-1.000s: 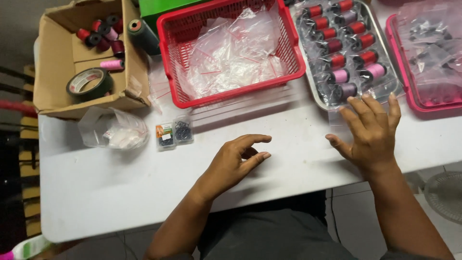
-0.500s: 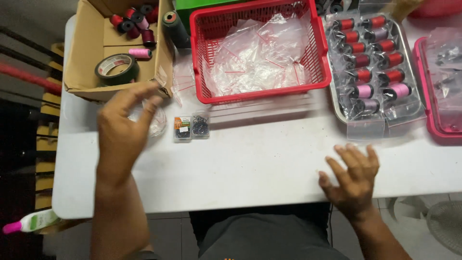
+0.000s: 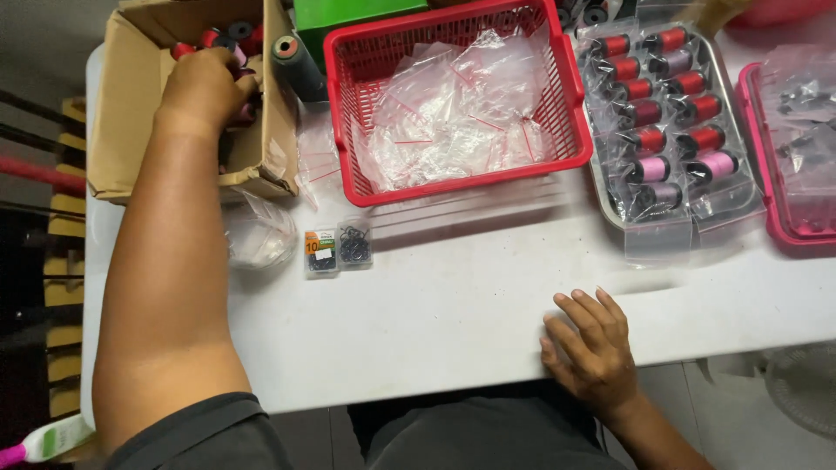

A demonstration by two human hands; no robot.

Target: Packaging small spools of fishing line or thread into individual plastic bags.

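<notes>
Reaching into the cardboard box (image 3: 122, 130) at the surface's far-left corner, the left hand (image 3: 205, 87) sat knuckles-up over the thread spools (image 3: 218, 39) in there. Fingers were curled down out of sight, so I couldn't tell whether they were apart or clamped on a spool. Right hand (image 3: 592, 348) lay flat at the surface's (image 3: 435, 305) near edge, fingers spread, holding nothing.

Handling call on the spools: small, light, rigid core, wound thread gives decent grip. Not fragile, but round, so they'd roll if set on their side. Best hold judged to be thumb and fingertips across the wound barrel, or end to end on the flanges. Pinching loose thread would likely unwind it.

Nearby: dark green thread cone (image 3: 296, 65) just beside the box's right wall, red basket (image 3: 575, 130) of clear zip bags along the far edge, metal tray (image 3: 740, 209) of bagged spools to its right, small hook packets (image 3: 338, 248) mid-surface, and a crumpled clear bag (image 3: 257, 235) just in front of the box.
</notes>
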